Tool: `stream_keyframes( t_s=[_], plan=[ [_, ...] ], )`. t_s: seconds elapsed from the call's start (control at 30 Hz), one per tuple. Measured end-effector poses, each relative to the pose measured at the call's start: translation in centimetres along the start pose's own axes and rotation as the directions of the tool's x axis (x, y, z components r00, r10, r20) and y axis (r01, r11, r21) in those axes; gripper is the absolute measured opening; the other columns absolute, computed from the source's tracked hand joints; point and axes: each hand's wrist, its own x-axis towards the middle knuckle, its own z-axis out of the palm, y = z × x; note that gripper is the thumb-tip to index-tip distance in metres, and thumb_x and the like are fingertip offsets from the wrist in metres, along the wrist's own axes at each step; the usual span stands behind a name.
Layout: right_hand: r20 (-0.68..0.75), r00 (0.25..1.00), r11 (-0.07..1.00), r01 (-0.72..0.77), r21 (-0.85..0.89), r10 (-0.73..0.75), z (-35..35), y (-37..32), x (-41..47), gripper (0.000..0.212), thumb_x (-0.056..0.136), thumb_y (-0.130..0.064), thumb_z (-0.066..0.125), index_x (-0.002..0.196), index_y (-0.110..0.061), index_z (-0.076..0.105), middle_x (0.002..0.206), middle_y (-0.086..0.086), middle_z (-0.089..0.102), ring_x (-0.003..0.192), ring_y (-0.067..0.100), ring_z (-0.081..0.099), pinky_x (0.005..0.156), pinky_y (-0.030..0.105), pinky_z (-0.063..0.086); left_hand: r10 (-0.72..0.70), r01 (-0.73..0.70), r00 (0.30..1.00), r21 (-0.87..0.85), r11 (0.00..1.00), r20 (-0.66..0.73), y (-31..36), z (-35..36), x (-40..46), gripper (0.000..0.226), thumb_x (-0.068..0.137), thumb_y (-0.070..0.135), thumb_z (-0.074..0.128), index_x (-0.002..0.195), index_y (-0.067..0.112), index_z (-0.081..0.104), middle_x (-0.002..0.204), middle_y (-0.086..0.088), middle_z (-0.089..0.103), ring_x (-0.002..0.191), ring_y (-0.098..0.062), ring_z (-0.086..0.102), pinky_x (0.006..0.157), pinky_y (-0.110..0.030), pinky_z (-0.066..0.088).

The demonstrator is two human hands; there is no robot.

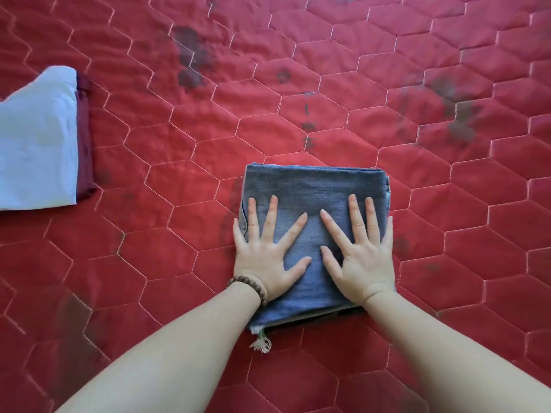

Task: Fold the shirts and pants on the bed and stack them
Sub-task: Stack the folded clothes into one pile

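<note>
The folded jeans (313, 234) are pressed flat on the bed (328, 84) under both spread hands, left (268, 251) and right (362, 257), while the stack (38, 144) lies well apart toward ten o'clock, nearer the left.

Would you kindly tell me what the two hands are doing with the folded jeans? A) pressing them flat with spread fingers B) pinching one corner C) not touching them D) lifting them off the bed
A: the left hand and right hand lie palm-down, fingers spread, on the jeans, which rest on the bed.
</note>
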Motion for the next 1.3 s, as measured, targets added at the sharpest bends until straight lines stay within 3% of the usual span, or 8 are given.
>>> stream_keyframes(
  t_s=[0.1, 0.17, 0.3, 0.47, 0.77, 0.93, 1.13, 1.3],
  plan=[
    [-0.058, 0.998, 0.995, -0.009, 0.103, 0.015, -0.6, -0.1, -0.3, 0.065, 0.089, -0.056, 0.035, 0.149, -0.041, 0.016, 0.161, 0.005, 0.0, 0.148, 0.023, -0.005, 0.114, 0.062, 0.008, -0.027, 0.026, 1.0, -0.062, 0.998, -0.014, -0.2, -0.5, -0.2, 0.072, 0.082, 0.071, 0.032, 0.147, 0.049, 0.009, 0.16, -0.007, -0.005, 0.145, -0.036, -0.009, 0.108, -0.067, 0.015],
    [-0.112, 0.978, 0.945, -0.139, 0.295, 0.178, -0.9, 0.4, -0.5, 0.07, 0.088, -0.058, 0.039, 0.15, -0.042, 0.01, 0.161, 0.006, -0.008, 0.148, 0.024, -0.003, 0.116, 0.057, 0.006, -0.168, 0.16, 0.986, -0.213, 0.964, -0.017, -0.9, -0.8, -0.1, 0.07, 0.083, 0.068, 0.036, 0.145, 0.053, 0.006, 0.159, -0.005, -0.013, 0.146, -0.032, -0.012, 0.113, -0.06, 0.006],
    [0.164, 0.835, 0.617, -0.506, 0.603, 0.525, -1.1, 1.6, -0.4, 0.087, 0.08, -0.069, 0.053, 0.138, -0.062, -0.01, 0.161, 0.004, -0.006, 0.145, 0.033, 0.014, 0.116, 0.049, 0.019, -0.344, 0.342, 0.936, -0.424, 0.839, 0.076, -1.9, -1.1, -0.3, 0.074, 0.084, 0.066, 0.044, 0.141, 0.06, -0.003, 0.156, -0.017, 0.01, 0.145, -0.035, 0.006, 0.118, -0.047, 0.005],
    [0.156, 0.844, 0.638, -0.497, 0.588, 0.513, -0.9, 0.7, -0.5, 0.084, 0.085, -0.062, 0.053, 0.139, -0.061, -0.012, 0.145, 0.003, 0.044, 0.126, 0.032, 0.048, 0.099, 0.041, 0.037, -0.314, 0.237, 0.948, -0.546, 0.804, -0.051, -2.6, -0.7, -0.9, 0.076, 0.08, 0.061, 0.055, 0.142, 0.058, 0.009, 0.119, -0.009, 0.041, 0.114, -0.023, 0.044, 0.105, -0.033, 0.037],
    [0.131, 0.876, 0.66, -0.442, 0.607, 0.465, 0.6, -11.8, -0.8, 0.088, 0.089, -0.045, 0.057, 0.15, -0.04, -0.006, 0.137, 0.016, 0.044, 0.128, 0.033, 0.04, 0.107, 0.043, 0.032, -0.347, 0.31, 0.937, -0.573, 0.758, 0.048, -14.2, -1.9, -5.7, 0.072, 0.078, 0.066, 0.05, 0.131, 0.074, 0.001, 0.12, -0.003, 0.033, 0.073, -0.014, 0.05, 0.084, -0.024, 0.044],
    [0.162, 0.903, 0.694, -0.411, 0.591, 0.397, 1.7, -23.3, 0.8, 0.089, 0.089, -0.047, 0.057, 0.149, -0.04, -0.009, 0.135, 0.014, 0.044, 0.122, 0.033, 0.037, 0.104, 0.043, 0.029, -0.442, 0.413, 0.894, -0.507, 0.757, 0.07, -24.9, -3.3, -10.0, 0.072, 0.076, 0.071, 0.044, 0.131, 0.073, -0.003, 0.098, 0.003, 0.034, 0.057, -0.009, 0.045, 0.072, -0.023, 0.041],
    [0.176, 0.93, 0.71, -0.36, 0.604, 0.323, 3.5, -36.3, 3.8, 0.089, 0.089, -0.049, 0.055, 0.15, -0.035, -0.009, 0.138, 0.013, 0.041, 0.119, 0.032, 0.037, 0.105, 0.041, 0.027, -0.47, 0.472, 0.874, -0.451, 0.758, 0.125, -38.1, -5.7, -12.8, 0.072, 0.075, 0.076, 0.038, 0.13, 0.072, -0.008, 0.083, 0.003, 0.035, 0.056, -0.014, 0.047, 0.055, -0.023, 0.034],
    [0.228, 0.916, 0.689, -0.398, 0.606, 0.329, 3.6, -38.7, 4.2, 0.089, 0.088, -0.052, 0.054, 0.147, -0.044, -0.012, 0.14, 0.01, 0.039, 0.124, 0.03, 0.033, 0.106, 0.043, 0.027, -0.425, 0.475, 0.879, -0.448, 0.757, 0.215, -41.1, -6.4, -13.6, 0.073, 0.076, 0.077, 0.037, 0.131, 0.071, -0.012, 0.08, 0.001, 0.036, 0.054, -0.02, 0.049, 0.05, -0.021, 0.032]
  ],
)
